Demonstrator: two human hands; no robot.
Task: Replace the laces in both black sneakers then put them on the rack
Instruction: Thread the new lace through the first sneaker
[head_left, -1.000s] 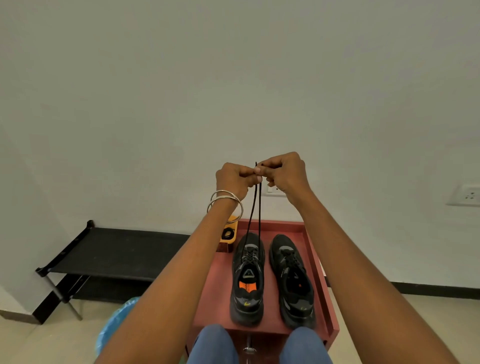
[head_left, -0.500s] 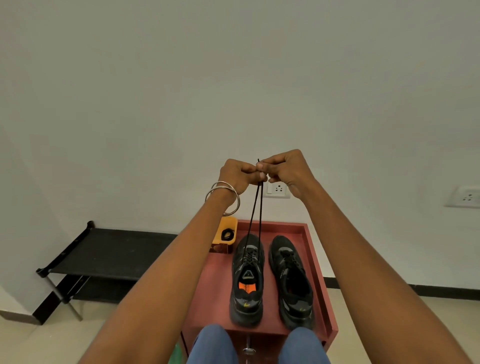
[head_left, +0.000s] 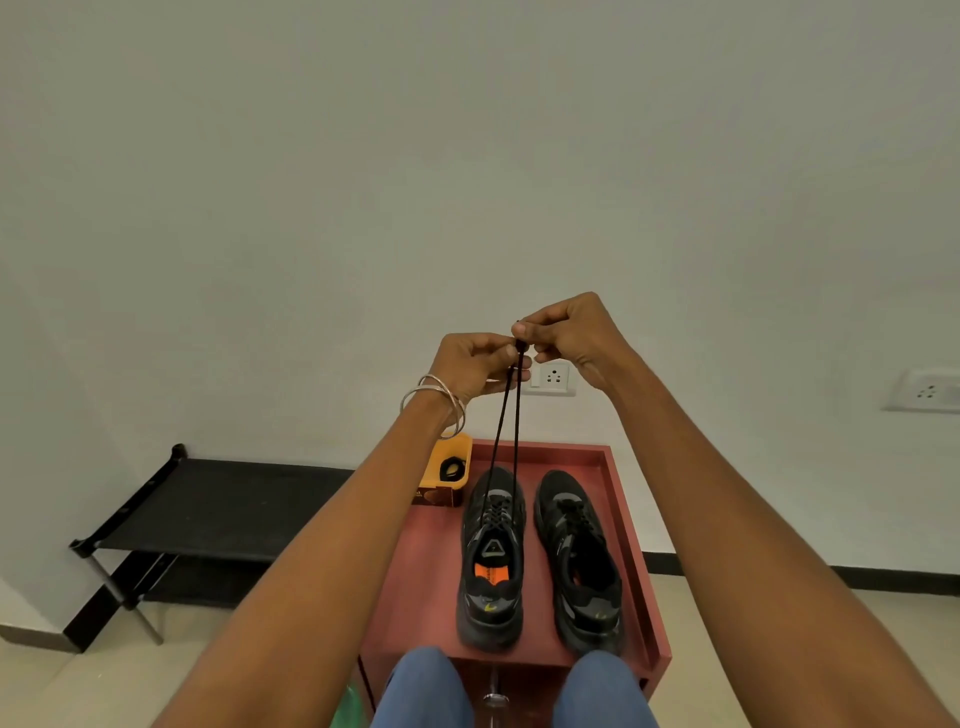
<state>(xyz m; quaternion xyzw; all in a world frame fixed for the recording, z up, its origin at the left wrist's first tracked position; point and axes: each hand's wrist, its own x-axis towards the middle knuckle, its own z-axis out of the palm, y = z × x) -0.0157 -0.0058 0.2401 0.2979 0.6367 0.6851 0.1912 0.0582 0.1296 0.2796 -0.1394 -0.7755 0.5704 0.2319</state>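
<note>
wall: plain white, fills the whole upper half of the frame, with one socket (head_left: 553, 376) peeking out between the hands and another socket (head_left: 924, 391) at the far right edge

rack (head_left: 208, 512): black, low, sitting lower left against the wall. Nothing on its top shelf yet

red table (head_left: 426, 571): bottom centre, raised rim, both sneakers on it side by side, toes pointing away from the camera

left sneaker (head_left: 491, 558): centre of the frame, orange patch inside, laced through the eyelets, with both ends running straight up to the hands

right sneaker (head_left: 579, 561): just to the right of it, a small gap between them, its lace looks loosely in

orange box (head_left: 447, 475): upper left corner of the table, something small and black inside, can't tell what

left hand (head_left: 475, 366): raised mid-frame, fingers curled, pinching the lace, bangles on the wrist

right hand (head_left: 569, 338): touching the left one, a bit higher, thumb and fingers pinched on the tip

lace (head_left: 506, 431): two taut black strands from shoe to fingers

vs half a second back: pretty much the same pose, both hands still clamped on the lace ends, but the right hand now sits slightly higher than the left
</note>
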